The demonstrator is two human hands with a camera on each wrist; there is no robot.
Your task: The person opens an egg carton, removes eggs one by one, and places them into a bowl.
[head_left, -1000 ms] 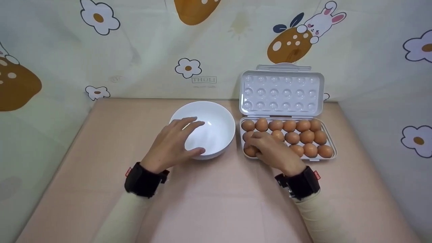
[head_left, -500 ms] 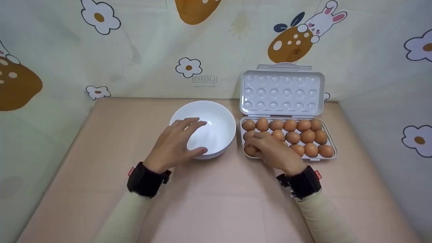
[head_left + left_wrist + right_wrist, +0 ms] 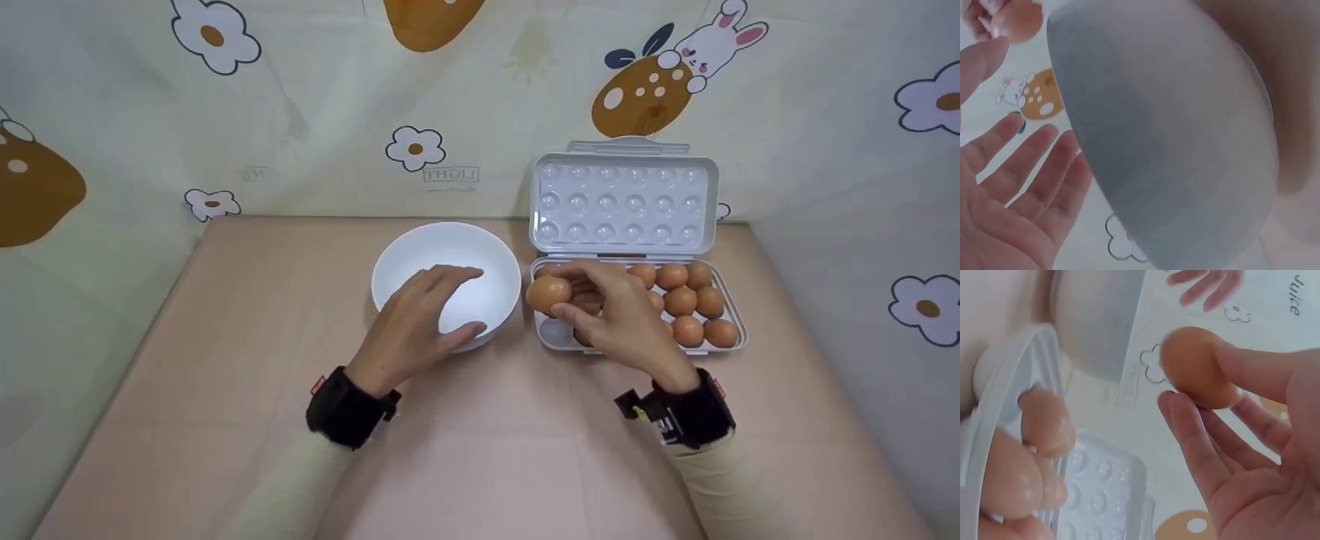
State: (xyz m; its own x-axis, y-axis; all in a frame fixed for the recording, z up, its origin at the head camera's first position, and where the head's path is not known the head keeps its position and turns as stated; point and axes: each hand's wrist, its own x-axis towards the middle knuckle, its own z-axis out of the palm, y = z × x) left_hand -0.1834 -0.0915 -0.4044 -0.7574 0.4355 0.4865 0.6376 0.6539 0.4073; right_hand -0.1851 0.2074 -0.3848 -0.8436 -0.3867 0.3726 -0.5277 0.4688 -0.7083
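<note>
My right hand (image 3: pixel 619 319) pinches a brown egg (image 3: pixel 548 295) between thumb and fingers, raised over the left end of the egg box (image 3: pixel 556 334). In the right wrist view the same egg (image 3: pixel 1193 367) shows whole at the fingertips. The near left hollow of the box is bare; brown eggs (image 3: pixel 681 301) fill the other hollows that show, and my hand hides some. My left hand (image 3: pixel 412 326) hovers over the near left side of a white bowl (image 3: pixel 390 259), thumb and fingers spread, holding nothing. The left wrist view shows the bowl's outer wall (image 3: pixel 1174 129) beside those fingers.
The box's dimpled lid (image 3: pixel 624 202) stands upright behind the eggs, by the back edge of the table. A pinkish cloth (image 3: pixel 480 472) covers the table. Behind rises a printed curtain (image 3: pixel 315 97).
My right hand has lifted the near left egg out of its hollow and raised it above the box. The left hand has shifted slightly right over the bowl.
</note>
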